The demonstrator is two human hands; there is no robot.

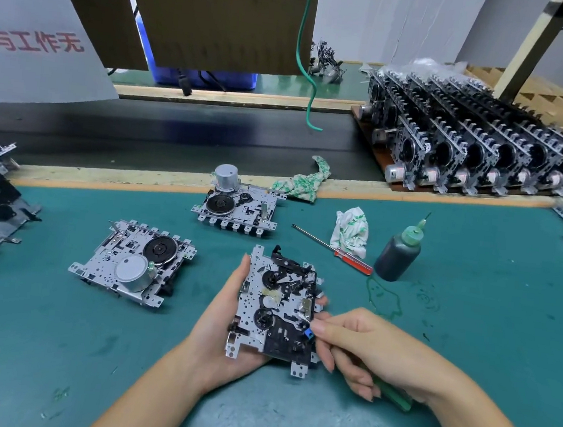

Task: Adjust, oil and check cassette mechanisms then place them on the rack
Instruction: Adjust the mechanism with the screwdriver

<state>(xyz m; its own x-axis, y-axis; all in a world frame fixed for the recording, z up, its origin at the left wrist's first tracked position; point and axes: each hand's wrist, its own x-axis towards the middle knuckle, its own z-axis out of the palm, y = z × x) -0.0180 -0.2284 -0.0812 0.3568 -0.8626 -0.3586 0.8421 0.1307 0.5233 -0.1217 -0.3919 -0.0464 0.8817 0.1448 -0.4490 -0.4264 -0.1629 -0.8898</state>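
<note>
Green-patterned rags [302, 181] near a hanging green cable [305, 54], cardboard sheet [216, 17], blue bin [204, 76] behind

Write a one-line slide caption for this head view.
Left hand holds a cassette mechanism; right hand works it with a green-handled tool.

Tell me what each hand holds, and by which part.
Left hand cradles a mechanism from beneath, by its edges. Right hand grips a green tool by its handle.
</note>
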